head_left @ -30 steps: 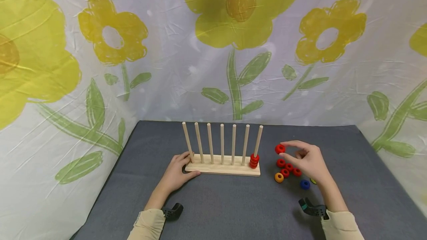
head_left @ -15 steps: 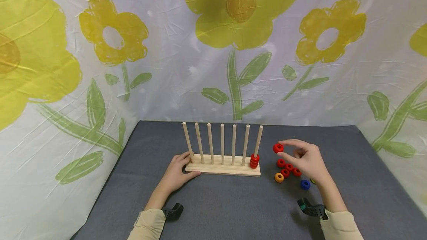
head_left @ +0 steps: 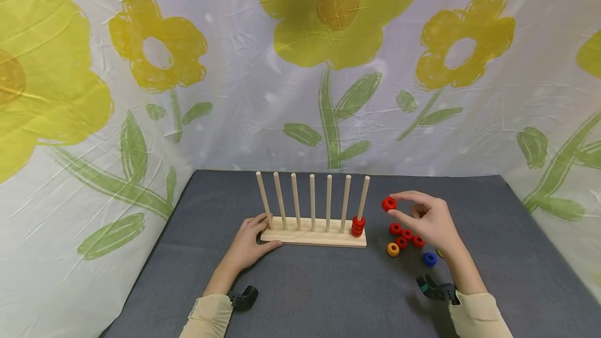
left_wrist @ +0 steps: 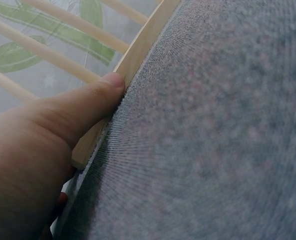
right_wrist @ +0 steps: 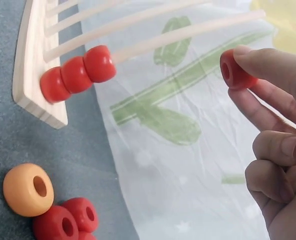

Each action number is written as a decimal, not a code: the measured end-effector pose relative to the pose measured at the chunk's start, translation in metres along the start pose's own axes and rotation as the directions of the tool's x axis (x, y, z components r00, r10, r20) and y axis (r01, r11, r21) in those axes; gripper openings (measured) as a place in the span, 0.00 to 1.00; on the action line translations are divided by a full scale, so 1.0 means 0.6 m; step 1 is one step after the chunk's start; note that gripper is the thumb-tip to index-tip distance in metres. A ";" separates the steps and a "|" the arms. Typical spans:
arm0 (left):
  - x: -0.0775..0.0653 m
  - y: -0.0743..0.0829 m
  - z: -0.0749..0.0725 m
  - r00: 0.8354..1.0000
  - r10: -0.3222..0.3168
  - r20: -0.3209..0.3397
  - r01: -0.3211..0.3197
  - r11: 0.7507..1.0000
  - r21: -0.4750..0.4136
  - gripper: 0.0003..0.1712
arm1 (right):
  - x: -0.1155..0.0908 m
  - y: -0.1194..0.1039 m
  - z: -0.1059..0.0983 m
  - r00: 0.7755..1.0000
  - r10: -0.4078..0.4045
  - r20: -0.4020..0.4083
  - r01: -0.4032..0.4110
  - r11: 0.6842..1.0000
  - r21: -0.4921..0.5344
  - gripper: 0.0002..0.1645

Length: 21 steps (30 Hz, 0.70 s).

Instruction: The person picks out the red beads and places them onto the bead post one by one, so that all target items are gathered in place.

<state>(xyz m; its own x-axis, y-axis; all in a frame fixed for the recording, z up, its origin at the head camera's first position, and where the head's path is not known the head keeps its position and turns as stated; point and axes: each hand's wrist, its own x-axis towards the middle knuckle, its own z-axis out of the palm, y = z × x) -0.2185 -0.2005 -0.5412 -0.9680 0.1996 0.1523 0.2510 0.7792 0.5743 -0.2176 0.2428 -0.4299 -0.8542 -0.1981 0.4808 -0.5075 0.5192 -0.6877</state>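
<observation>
Red bead point(head_left: 388, 204), in the head view, sits in the air to the right of the peg stand point(head_left: 319, 237), pinched between thumb and fingertip of the right hand point(head_left: 433, 220), near the rightmost peg point(head_left: 364, 194) but apart from it. Three stacked red beads point(head_left: 358, 227) circle that peg's foot. Below the hand lie four loose red beads point(head_left: 407, 235), an orange bead point(head_left: 392, 249), a blue bead point(head_left: 429, 259) and a partly hidden yellow bead point(head_left: 440, 253). The left hand point(head_left: 245, 244) grips the stand's left end, thumb along the front, fingers behind. A green patch marks the right wrist device point(head_left: 435, 289), too small to tell if it bears lettering.

In the left wrist view, the thumb presses the plain wooden edge; the other fingers are mostly hidden.

In the right wrist view, thumb and fingertips are parted by only the bead's width, the remaining fingers curled inward.
</observation>
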 end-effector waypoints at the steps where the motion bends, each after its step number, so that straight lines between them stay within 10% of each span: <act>1: 0.000 0.000 0.000 1.000 0.000 0.000 0.000 1.000 0.000 0.46 | 0.001 -0.002 0.000 1.000 0.001 -0.003 -0.001 1.000 -0.007 0.20; 21: -0.002 0.002 -0.002 1.000 0.005 -0.002 -0.005 1.000 -0.009 0.45 | 0.026 -0.026 0.003 0.999 -0.042 -0.025 0.041 0.998 -0.052 0.21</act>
<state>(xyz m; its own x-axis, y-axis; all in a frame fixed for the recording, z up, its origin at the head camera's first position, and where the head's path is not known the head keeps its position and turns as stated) -0.2170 -0.2002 -0.5397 -0.9666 0.2028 0.1569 0.2564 0.7724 0.5811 -0.2232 0.2298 -0.4125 -0.8288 -0.1989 0.5231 -0.5355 0.5533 -0.6381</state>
